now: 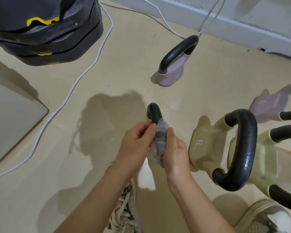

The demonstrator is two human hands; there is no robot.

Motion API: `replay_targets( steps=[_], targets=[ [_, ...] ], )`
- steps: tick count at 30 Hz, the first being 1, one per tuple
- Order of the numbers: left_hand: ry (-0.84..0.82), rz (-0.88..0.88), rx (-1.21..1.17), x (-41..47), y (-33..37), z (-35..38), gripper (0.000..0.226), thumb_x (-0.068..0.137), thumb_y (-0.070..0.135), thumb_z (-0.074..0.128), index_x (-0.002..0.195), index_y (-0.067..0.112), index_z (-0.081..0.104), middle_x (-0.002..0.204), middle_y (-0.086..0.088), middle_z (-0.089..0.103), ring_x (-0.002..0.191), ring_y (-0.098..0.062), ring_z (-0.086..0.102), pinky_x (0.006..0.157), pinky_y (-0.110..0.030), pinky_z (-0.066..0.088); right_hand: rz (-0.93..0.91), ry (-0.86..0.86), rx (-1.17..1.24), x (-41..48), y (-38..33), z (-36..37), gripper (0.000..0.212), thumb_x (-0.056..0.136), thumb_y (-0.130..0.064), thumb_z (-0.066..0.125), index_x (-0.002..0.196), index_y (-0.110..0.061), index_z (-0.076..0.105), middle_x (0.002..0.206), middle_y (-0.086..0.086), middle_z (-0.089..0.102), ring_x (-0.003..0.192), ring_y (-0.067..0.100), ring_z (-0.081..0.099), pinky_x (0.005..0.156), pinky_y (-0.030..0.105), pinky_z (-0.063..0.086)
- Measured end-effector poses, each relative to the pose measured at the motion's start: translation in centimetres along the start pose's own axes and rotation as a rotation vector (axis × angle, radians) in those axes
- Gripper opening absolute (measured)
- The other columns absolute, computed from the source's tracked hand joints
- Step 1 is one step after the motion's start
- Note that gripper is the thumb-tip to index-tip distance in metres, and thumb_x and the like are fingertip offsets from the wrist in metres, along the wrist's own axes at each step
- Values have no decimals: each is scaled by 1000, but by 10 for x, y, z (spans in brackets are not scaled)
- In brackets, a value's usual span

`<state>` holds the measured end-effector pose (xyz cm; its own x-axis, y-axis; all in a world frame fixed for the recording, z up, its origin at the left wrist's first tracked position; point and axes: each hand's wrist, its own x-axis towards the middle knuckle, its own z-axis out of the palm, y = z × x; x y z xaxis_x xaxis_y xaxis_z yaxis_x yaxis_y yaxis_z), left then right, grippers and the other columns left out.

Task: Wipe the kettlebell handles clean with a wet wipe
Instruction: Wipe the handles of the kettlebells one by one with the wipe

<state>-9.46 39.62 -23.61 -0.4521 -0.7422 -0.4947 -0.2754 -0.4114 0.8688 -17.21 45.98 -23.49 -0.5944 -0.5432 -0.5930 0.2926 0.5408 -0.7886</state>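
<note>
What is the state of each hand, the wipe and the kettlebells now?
left hand, pinches the wet wipe.
right hand, grips the wet wipe.
wet wipe, crumpled, wrapped round the held handle.
held handle, top end bare.
purple kettlebell, stands on the floor, untouched.

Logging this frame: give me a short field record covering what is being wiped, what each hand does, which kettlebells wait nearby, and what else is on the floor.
being wiped: black handle, its body hidden behind the hands
wipe: wet wipe wrapped round the handle's lower part
left hand: pinches the wipe's upper edge
right hand: grip closed round the wipe
nearby: purple kettlebell marked 4; cream kettlebell marked 8; more cut off at the right edge
floor: white cable, black stacked weights
</note>
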Motion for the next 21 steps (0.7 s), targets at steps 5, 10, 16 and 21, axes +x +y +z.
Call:
replay_targets(
  steps=[5, 10, 16, 21],
  targets=[
    [-92, -16, -66, -9, -8, 4, 26, 97, 29, 51, 116, 19, 66, 101, -1, 74, 96, -13, 70, 80, -22, 55, 93, -104, 108, -10, -6, -1, 43, 103, -41, 35, 83, -18, 65, 60, 0, 63, 55, 13, 59, 47, 20, 46],
    [-150, -112, -250, -10, -7, 3, 42, 91, 46, 47, 113, 16, 67, 103, -5, 73, 100, -16, 68, 89, -31, 52, 137, -262, 45, 21, -34, 8, 41, 96, -41, 51, 79, -4, 52, 64, 17, 47, 57, 27, 48, 54, 31, 44],
    [-96, -160, -192, 2, 7, 9, 38, 96, 47, 47, 85, 12, 55, 62, 3, 43, 60, -15, 38, 63, -34, 34, 276, -235, 103, 35, -41, 12, 49, 91, -42, 56, 57, -11, 41, 42, 7, 34, 37, 19, 34, 41, 22, 32],
    [-132, -112, -67, -5, 29, 18, 41, 98, 45, 45, 81, 8, 54, 62, 2, 44, 60, -15, 40, 67, -37, 35, 286, -170, 170, 24, -53, 0, 53, 92, -44, 55, 55, -9, 40, 41, 7, 33, 37, 20, 35, 45, 26, 34]
  ],
)
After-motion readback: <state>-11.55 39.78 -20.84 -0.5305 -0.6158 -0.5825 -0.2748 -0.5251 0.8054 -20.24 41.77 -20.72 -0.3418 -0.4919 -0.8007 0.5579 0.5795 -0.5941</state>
